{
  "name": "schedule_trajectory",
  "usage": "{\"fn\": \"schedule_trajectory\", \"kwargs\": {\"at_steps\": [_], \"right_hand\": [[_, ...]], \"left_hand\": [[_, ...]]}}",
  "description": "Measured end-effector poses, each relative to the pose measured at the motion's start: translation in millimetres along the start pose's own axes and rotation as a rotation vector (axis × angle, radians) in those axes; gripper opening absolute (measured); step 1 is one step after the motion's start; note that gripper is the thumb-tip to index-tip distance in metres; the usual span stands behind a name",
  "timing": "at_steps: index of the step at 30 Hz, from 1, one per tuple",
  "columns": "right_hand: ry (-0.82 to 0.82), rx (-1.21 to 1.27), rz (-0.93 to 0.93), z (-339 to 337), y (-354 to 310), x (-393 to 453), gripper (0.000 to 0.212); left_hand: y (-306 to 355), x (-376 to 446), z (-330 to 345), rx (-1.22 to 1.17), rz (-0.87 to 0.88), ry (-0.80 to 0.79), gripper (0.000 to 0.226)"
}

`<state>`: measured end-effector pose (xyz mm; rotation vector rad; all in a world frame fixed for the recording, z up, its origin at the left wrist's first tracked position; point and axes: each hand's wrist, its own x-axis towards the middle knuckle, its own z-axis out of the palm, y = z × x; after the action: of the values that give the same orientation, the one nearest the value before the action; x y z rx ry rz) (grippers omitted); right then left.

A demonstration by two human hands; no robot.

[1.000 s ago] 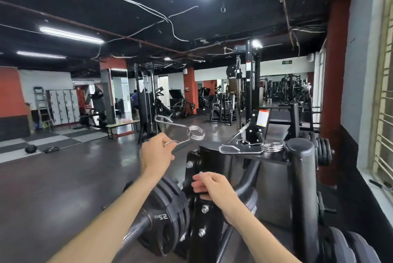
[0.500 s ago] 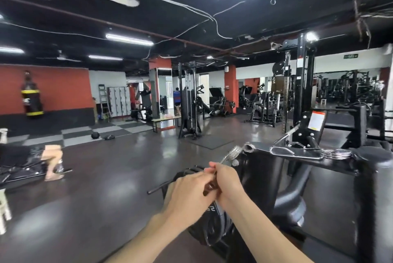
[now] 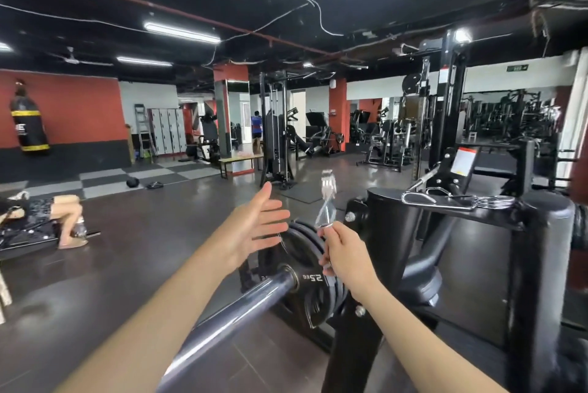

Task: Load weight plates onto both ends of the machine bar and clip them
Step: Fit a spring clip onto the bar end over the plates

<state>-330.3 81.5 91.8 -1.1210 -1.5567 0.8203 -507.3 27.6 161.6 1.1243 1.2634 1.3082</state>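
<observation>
My right hand (image 3: 345,252) grips the handles of a silver spring clip (image 3: 327,198), its coil pointing up, blurred. My left hand (image 3: 254,227) hovers flat with straight fingers just left of the clip, holding nothing. Below both hands, several black weight plates (image 3: 310,291), the outer one marked 25 kg, sit on the steel machine bar (image 3: 235,316), whose bare end runs toward me at the lower left. A second spring clip (image 3: 451,200) lies on top of the black machine frame (image 3: 477,265) to the right.
A person lies on a bench (image 3: 47,221) at the far left. A punching bag (image 3: 28,125) hangs on the red wall. Cable machines and racks (image 3: 276,132) fill the back of the gym. Dark floor spreads to the left of the bar.
The clip has passed from my left hand to my right hand. My left hand has let go and spread flat. The view has swung left and down, showing the bar end.
</observation>
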Motion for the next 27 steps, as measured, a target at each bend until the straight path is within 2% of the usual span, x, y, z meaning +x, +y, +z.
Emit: {"fn": "schedule_trajectory", "kwargs": {"at_steps": [4,7,9,11,13,15,18,22,27], "right_hand": [[0.004,-0.302,-0.205,13,-8,-11,0.028],[0.004,-0.456,-0.368,35,-18,-23,0.025],[0.006,-0.489,-0.404,53,-25,-32,0.024],[0.049,-0.499,-0.362,74,-34,-43,0.025],[0.164,-0.527,-0.284,99,-43,-59,0.045],[0.234,-0.609,-0.248,126,-51,-82,0.083],[0.190,-0.835,-0.247,166,-58,-116,0.125],[0.124,-1.051,-0.152,204,-62,-152,0.145],[0.193,-1.147,-0.026,209,-69,-186,0.137]], "left_hand": [[-9,2,-9,-0.088,-0.082,-0.114,0.067],[-8,-3,-28,-0.149,-0.071,-0.100,0.063],[-11,-9,-47,-0.116,-0.056,-0.075,0.059],[-16,-15,-68,-0.175,-0.038,-0.088,0.056],[-21,-21,-90,-0.380,-0.029,-0.109,0.052],[-27,-24,-112,-0.590,-0.056,-0.084,0.048],[-39,-27,-146,-0.721,-0.122,-0.050,0.050],[-58,-41,-172,-0.764,-0.189,-0.067,0.050],[-65,-70,-178,-0.811,-0.227,-0.132,0.044]]}}
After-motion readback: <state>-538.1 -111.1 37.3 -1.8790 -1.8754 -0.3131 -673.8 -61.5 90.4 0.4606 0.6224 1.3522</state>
